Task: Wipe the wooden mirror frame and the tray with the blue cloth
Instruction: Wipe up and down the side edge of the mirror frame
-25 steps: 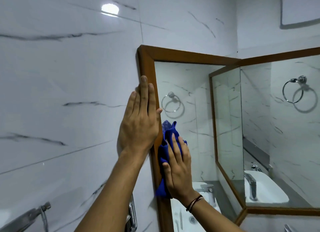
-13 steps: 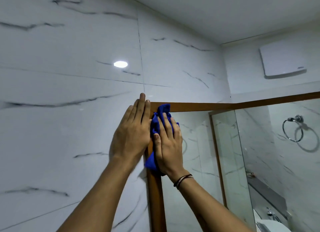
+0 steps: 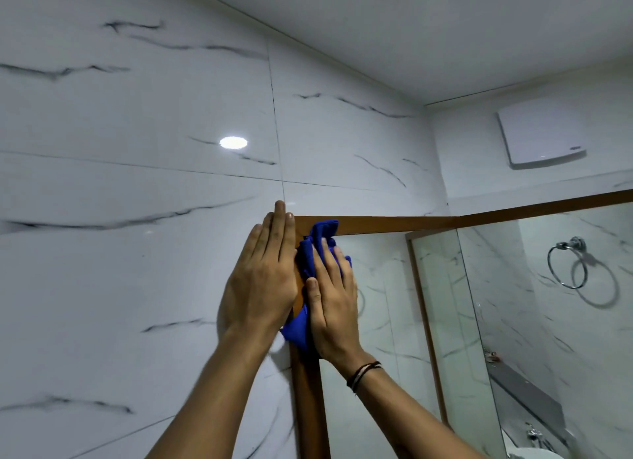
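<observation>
The wooden mirror frame runs across the top of the mirror and down its left side. My right hand presses the bunched blue cloth flat against the frame's top left corner, with the cloth's lower end hanging out below my palm. My left hand lies flat with fingers together on the marble wall, touching the frame's outer left edge and holding nothing. No tray is in view.
White marble tiles cover the wall on the left. The mirror glass wraps around the room's corner. A chrome towel ring and a white wall box are at the right. A tap shows at the bottom right.
My right hand has slid the blue cloth up the left side of the frame to its top corner. My left hand moved up along the wall beside it.
</observation>
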The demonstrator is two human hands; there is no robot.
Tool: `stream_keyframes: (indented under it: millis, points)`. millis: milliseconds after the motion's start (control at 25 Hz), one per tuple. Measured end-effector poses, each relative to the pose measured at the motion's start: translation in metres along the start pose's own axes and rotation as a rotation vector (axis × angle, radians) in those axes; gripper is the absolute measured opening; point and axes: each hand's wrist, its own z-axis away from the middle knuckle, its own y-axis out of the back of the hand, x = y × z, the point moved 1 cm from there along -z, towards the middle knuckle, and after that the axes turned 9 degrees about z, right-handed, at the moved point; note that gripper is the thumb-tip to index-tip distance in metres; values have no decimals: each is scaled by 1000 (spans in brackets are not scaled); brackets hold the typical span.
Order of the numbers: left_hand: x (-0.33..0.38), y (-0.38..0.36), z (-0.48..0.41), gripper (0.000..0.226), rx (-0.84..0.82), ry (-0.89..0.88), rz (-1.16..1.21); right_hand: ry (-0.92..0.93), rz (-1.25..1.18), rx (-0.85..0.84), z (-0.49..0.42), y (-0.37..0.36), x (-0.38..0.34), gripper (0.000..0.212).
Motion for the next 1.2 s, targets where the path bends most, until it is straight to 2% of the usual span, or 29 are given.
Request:
stream_keyframes:
  millis: [80, 280, 480, 560, 680, 800, 880, 960, 1120, 1200]
  points:
    - [-1, 2, 1, 66, -34, 4, -1, 67, 28, -23, -2, 6, 9, 61]
    - [2, 8, 3, 68, -100, -22, -44, 32, 51, -47, 81, -6, 20, 59]
    - [2, 4, 1, 67, -84, -10, -55, 41, 69, 4, 19, -4, 13, 63]
    - [2, 1, 2, 67, -67, -21, -54, -2, 49, 12, 40, -10, 14, 65]
    - [1, 0, -1, 65, -47, -5, -42, 43, 66, 1, 86, -8, 20, 67]
    - [0, -8, 8, 61, -16, 5, -56, 47, 70, 10, 58, -7, 12, 63]
    - [16, -16, 39, 63, -25, 45, -24, 27, 84, 23, 70, -10, 17, 58]
    - [33, -23, 80, 65, -44, 77, -1, 28, 81, 3, 130, -16, 32, 58]
    - [51, -33, 137, 62, -72, 97, -7, -68, 120, -150, 321, -14, 60, 60]
    - [63, -35, 163, 62, -82, 134, 4, -107, 126, -197, 385, -6, 62, 61]
